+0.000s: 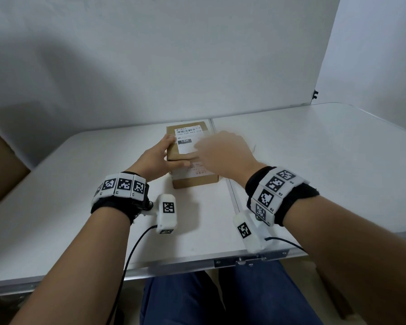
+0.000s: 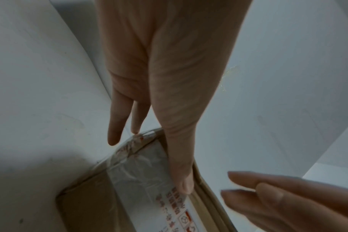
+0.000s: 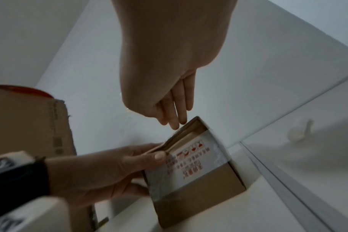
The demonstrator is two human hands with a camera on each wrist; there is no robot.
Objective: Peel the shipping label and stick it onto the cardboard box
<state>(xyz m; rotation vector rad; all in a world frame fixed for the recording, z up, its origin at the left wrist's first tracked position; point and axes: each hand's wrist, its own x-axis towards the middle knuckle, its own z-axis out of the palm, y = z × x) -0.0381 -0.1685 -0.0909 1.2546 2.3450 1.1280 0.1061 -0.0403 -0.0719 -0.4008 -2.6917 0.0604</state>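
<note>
A small brown cardboard box (image 1: 195, 180) lies on the white table (image 1: 326, 160). A white shipping label (image 1: 186, 143) with a barcode lies flat on its top. My left hand (image 1: 162, 156) grips the box from the left, thumb (image 2: 185, 185) along the near top edge, fingers down the left side. My right hand (image 1: 223, 153) hovers blurred over the box's right half with straight fingers (image 3: 177, 119), their tips by the label's right edge. Clear tape with red print (image 3: 189, 161) crosses the box's near end. Whether the fingertips touch the label is unclear.
A large brown carton (image 1: 0, 170) stands off the table's left side. A white backdrop board (image 1: 174, 66) rises right behind the box. A metal seam (image 1: 231, 195) runs down the table beside the box. A small pale scrap (image 3: 298, 131) lies to the right.
</note>
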